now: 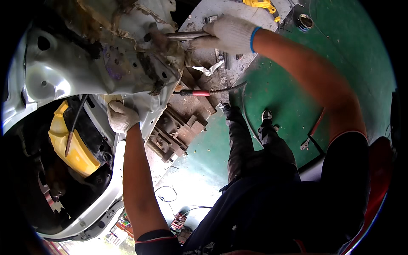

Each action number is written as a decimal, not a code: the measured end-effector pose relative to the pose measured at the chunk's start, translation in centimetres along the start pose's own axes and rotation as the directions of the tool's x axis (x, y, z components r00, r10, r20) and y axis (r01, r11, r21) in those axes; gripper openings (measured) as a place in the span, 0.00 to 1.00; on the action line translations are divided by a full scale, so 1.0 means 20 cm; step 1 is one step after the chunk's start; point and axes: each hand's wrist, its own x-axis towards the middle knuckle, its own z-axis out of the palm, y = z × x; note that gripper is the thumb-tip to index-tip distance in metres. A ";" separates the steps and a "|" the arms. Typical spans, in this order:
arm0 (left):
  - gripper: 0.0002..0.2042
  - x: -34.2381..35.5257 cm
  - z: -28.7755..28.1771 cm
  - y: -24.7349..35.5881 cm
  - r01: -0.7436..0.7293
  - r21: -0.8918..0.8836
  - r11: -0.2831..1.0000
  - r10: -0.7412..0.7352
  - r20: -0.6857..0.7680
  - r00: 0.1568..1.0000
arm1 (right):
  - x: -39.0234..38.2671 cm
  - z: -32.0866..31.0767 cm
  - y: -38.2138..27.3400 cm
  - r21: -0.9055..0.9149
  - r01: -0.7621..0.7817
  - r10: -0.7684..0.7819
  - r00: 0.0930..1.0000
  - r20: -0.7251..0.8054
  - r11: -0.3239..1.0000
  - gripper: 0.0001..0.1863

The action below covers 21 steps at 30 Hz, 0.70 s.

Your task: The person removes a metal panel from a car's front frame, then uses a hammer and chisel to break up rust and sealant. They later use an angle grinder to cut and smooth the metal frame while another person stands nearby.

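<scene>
My right hand (231, 36), in a white knit glove with a blue cuff, is closed round the handle of a hammer (187, 36). The hammer's head is smeared by motion and lies close over the torn edge of a silver car body panel (51, 80). My left hand (122, 117), gloved as well, has its fingers curled at the panel's lower edge, beside the large opening. Its fingertips are partly hidden, with a small tan patch just above them. Around the hammer the sheet metal is ragged, with brown residue and several holes.
Inside the opening are a yellow part (74, 142) and a dark rod (75, 125). A red-handled torch or cable end (199, 92) lies by a rusty metal fixture (178, 131). A yellow power tool (261, 5) sits on the grey bench; a tin (304, 22) and wrench (312, 131) are on the green floor.
</scene>
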 end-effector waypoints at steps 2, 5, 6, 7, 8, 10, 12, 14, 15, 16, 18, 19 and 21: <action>0.30 0.00 0.00 -0.01 -0.030 -0.009 1.000 0.030 -0.018 0.999 | 0.00 0.01 0.01 0.075 -0.047 0.050 0.998 -0.046 0.996 0.37; 0.29 -0.01 0.00 -0.01 -0.044 -0.017 0.999 0.043 -0.037 0.998 | 0.00 0.02 0.01 0.385 -0.023 0.138 0.952 -0.274 0.923 0.39; 0.29 0.00 0.01 -0.01 -0.053 -0.021 0.998 0.053 -0.041 0.998 | 0.01 0.02 0.01 0.448 0.020 0.136 0.940 -0.312 0.894 0.39; 0.29 0.00 0.01 0.00 -0.034 -0.016 0.999 0.033 -0.041 0.999 | 0.00 0.01 0.01 0.508 0.078 0.100 0.944 -0.314 0.858 0.39; 0.29 0.00 0.01 0.00 -0.019 -0.006 1.000 0.019 -0.035 0.999 | 0.01 0.01 0.01 0.245 0.028 -0.010 0.997 -0.075 0.969 0.40; 0.29 0.00 0.01 0.00 -0.030 -0.010 1.000 0.029 -0.032 0.999 | 0.00 0.00 0.02 -0.001 -0.036 0.036 0.998 0.051 0.999 0.37; 0.29 0.00 0.01 -0.01 -0.040 -0.008 0.999 0.040 -0.011 0.999 | 0.00 -0.01 0.02 0.025 -0.092 0.093 0.995 -0.040 0.995 0.36; 0.29 -0.01 0.00 -0.01 -0.052 -0.012 0.999 0.051 -0.028 0.998 | -0.01 0.00 0.02 0.265 0.014 0.087 0.926 -0.368 0.964 0.37; 0.29 0.00 0.00 -0.01 -0.054 -0.006 0.999 0.054 -0.020 0.998 | -0.01 -0.01 0.03 0.332 0.136 0.032 0.890 -0.455 0.934 0.38; 0.29 -0.01 0.00 -0.01 -0.032 0.017 0.999 0.032 -0.013 0.999 | -0.01 0.00 0.02 0.394 0.112 0.053 0.921 -0.386 0.912 0.39; 0.28 -0.01 0.00 0.00 -0.047 -0.017 0.999 0.047 -0.026 0.999 | -0.01 0.02 0.01 0.197 0.049 -0.050 0.999 0.001 0.979 0.40; 0.28 -0.01 0.00 0.00 -0.068 -0.036 0.997 0.067 -0.036 0.997 | -0.01 0.03 -0.01 0.098 0.018 -0.034 0.986 0.164 0.995 0.40; 0.28 -0.01 0.01 0.00 -0.050 -0.024 0.998 0.049 -0.045 0.998 | -0.02 0.02 -0.01 -0.082 -0.036 0.048 0.987 0.151 0.996 0.39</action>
